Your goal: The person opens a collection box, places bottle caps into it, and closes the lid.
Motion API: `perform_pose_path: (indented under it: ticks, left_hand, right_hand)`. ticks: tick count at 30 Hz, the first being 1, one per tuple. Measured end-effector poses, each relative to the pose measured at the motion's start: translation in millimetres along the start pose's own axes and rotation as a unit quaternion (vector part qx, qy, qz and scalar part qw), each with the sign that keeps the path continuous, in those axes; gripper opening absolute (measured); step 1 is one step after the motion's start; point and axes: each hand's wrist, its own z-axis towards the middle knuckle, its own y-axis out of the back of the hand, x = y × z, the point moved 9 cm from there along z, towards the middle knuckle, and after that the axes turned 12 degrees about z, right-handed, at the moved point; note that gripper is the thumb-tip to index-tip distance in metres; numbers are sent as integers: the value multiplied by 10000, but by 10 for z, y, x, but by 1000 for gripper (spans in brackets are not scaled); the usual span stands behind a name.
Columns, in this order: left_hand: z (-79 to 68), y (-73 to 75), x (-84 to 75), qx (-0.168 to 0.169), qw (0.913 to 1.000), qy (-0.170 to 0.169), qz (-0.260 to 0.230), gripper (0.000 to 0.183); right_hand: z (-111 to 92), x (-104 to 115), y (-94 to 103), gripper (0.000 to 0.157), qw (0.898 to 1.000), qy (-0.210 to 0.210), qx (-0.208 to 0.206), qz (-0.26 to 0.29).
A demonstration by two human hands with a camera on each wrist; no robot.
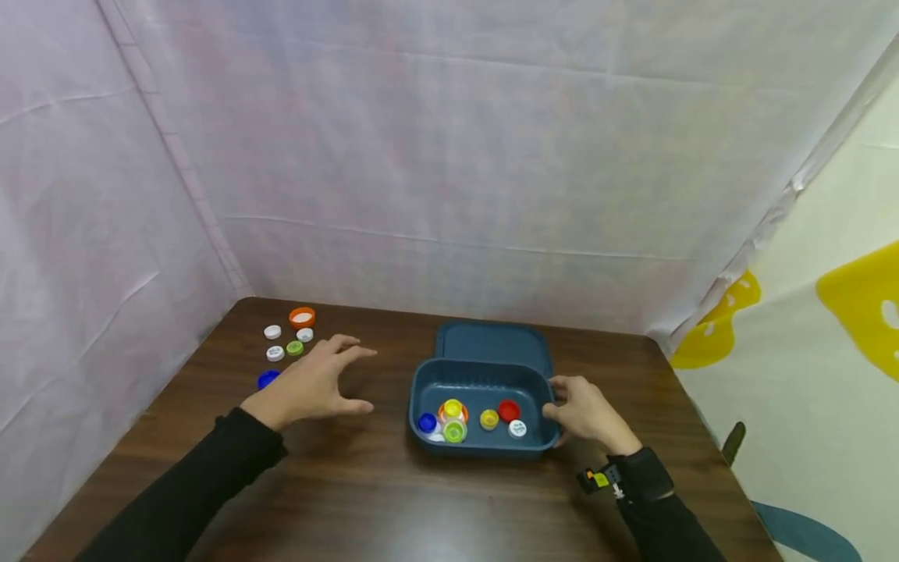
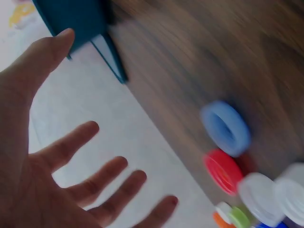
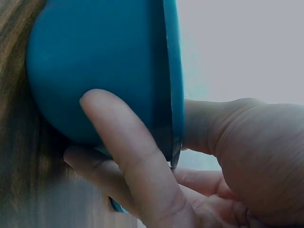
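A dark blue-grey open box (image 1: 485, 450) stands on the table with several coloured bottle caps inside, among them a red cap (image 1: 509, 410), a white cap (image 1: 517, 428) and a blue cap (image 1: 427, 423). My right hand (image 1: 583, 410) grips the box's right end. In the right wrist view its thumb goes over the rim, while the fingers (image 3: 128, 133) lie along the outer wall. Left of the box, my left hand (image 1: 316, 382) hovers over the table, fingers spread and holding nothing. Beside it lies another blue cap (image 1: 268, 379), partly hidden by that hand.
Behind the box lies its flat lid (image 1: 492, 343). More caps are spread at the table's far left: an orange cap (image 1: 302, 317), a green cap (image 1: 294, 347) and several white ones. A white cloth wall (image 1: 456, 156) rises behind the wooden table (image 1: 421, 507).
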Motion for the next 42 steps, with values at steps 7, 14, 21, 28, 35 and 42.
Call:
perform_pose_path:
  ticks: [7, 14, 21, 28, 35, 42]
  left_hand:
    - [-87, -92, 415, 301, 9978, 525, 269, 93]
    - [-115, -148, 703, 534, 9934, 937, 390, 85]
    - [-83, -154, 745, 528, 9933, 888, 527, 66]
    - [11, -140, 716, 324, 9973, 438, 490, 27]
    - [43, -147, 725, 357, 9973, 462, 451, 20]
    - [52, -129, 711, 268, 9978, 440, 415, 19]
  right_hand:
    - [-31, -13, -39, 61, 9999, -43, -31, 156]
    - [-32, -13, -43, 61, 9998, -58, -29, 198]
    - [-44, 43, -11, 60, 10000, 31, -38, 57]
    - [-36, 21, 0, 58, 9999, 16, -69, 98]
    - [-36, 16, -9, 63, 9999, 9, -29, 141]
    - [-39, 30, 3, 63, 9998, 57, -8, 163]
